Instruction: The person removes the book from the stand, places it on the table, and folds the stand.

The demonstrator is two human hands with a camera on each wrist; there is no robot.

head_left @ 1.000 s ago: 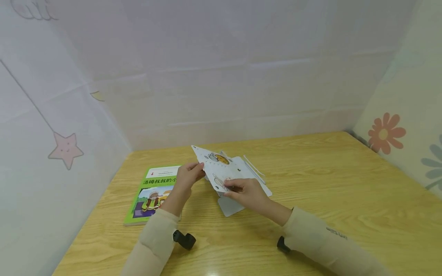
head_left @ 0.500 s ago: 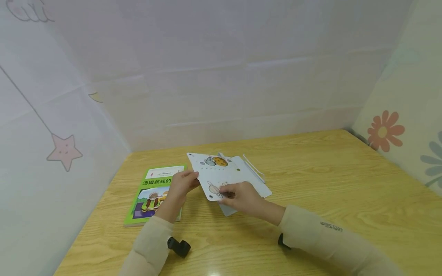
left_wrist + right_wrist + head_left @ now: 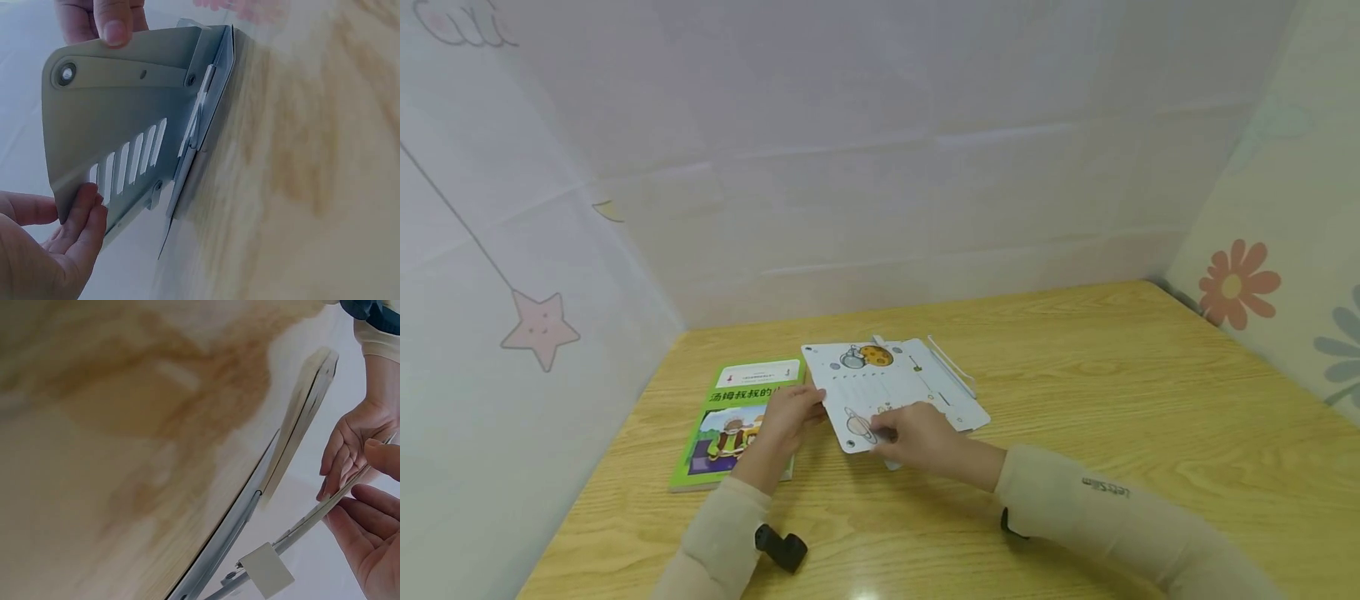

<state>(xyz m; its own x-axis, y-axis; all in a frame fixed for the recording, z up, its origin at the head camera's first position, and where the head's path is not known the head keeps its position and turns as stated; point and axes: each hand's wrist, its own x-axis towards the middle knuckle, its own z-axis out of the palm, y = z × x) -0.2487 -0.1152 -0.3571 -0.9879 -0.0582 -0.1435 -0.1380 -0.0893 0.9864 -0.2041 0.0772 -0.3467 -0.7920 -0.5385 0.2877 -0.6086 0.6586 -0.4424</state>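
Observation:
A white metal book stand (image 3: 857, 387) printed with an astronaut and planets is partly unfolded on the wooden table. Its printed panel is lifted at a slant over a flat base (image 3: 973, 417). My left hand (image 3: 790, 417) pinches the panel's left edge between thumb and fingers; the left wrist view shows this grip near a row of slots (image 3: 134, 156). On the near edge, by a ringed planet, my right hand (image 3: 921, 437) pinches the panel with its thumb on top. In the right wrist view, the panel's edge lies between the fingers of my right hand (image 3: 372, 544).
A green-covered picture book (image 3: 722, 425) lies left of the stand, partly behind my left hand and forearm. A thin white bar (image 3: 952, 358) sticks out at the stand's right side. Patterned cloth (image 3: 850, 167) hangs behind the table.
The printed panel has tipped down and toward me, so more of its printed face shows. Both hands have moved slightly left and nearer, keeping hold of it.

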